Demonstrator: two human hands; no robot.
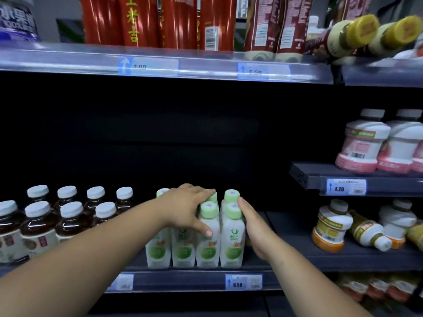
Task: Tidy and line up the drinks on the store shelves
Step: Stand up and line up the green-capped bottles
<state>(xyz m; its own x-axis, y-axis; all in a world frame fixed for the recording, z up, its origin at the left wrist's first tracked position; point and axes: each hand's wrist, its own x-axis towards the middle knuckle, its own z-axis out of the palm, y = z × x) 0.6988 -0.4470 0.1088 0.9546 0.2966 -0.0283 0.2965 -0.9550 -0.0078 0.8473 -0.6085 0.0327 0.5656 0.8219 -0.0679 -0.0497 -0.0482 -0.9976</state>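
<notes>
Several white bottles with green caps and green labels [231, 243] stand in a tight group at the front of the middle shelf [183, 280]. My left hand [185, 209] lies over the tops of the bottles on the left side of the group, its thumb down the front of one bottle. My right hand [251, 227] presses flat against the right side of the rightmost bottles, fingers straight. Neither hand lifts a bottle; all stand upright.
Dark tea bottles with white caps [68, 220] fill the shelf to the left. At the right, pink-label bottles [359, 145] stand on a higher shelf, and an olive bottle [368, 232] lies tipped among orange-label ones. Red bottles [137, 21] stand above.
</notes>
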